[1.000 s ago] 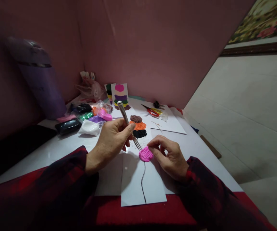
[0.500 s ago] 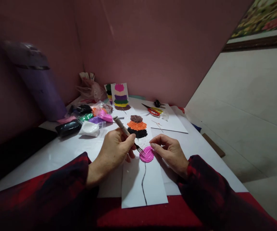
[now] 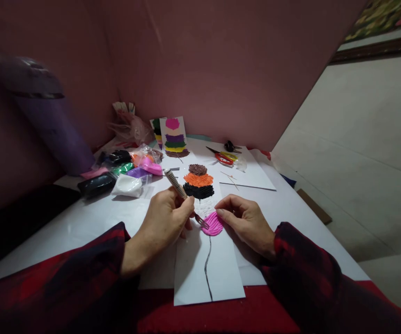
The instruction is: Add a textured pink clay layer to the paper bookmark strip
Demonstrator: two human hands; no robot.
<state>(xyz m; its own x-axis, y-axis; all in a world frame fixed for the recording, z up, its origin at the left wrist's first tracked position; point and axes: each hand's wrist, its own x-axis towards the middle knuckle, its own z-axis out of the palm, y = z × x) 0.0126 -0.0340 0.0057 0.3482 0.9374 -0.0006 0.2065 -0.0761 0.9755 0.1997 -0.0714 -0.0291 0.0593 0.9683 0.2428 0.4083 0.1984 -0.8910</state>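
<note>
Behind the hands [image 3: 165,218], clay packets [image 3: 131,174], scissors [image 3: 223,157].

Left hand [image 3: 167,218] presses fork [image 3: 185,197] into pink clay [image 3: 213,223]

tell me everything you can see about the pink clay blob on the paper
The pink clay blob is a flat, rounded patch of soft modelling clay, scored with curved ridges. It lies pressed on the white paper strip, at the top of a drawn black line and just below white, black, orange and brown clay patches. The prongs of the fork held by the left hand touch its left edge; the right hand has a fingertip at its upper right edge.
</note>
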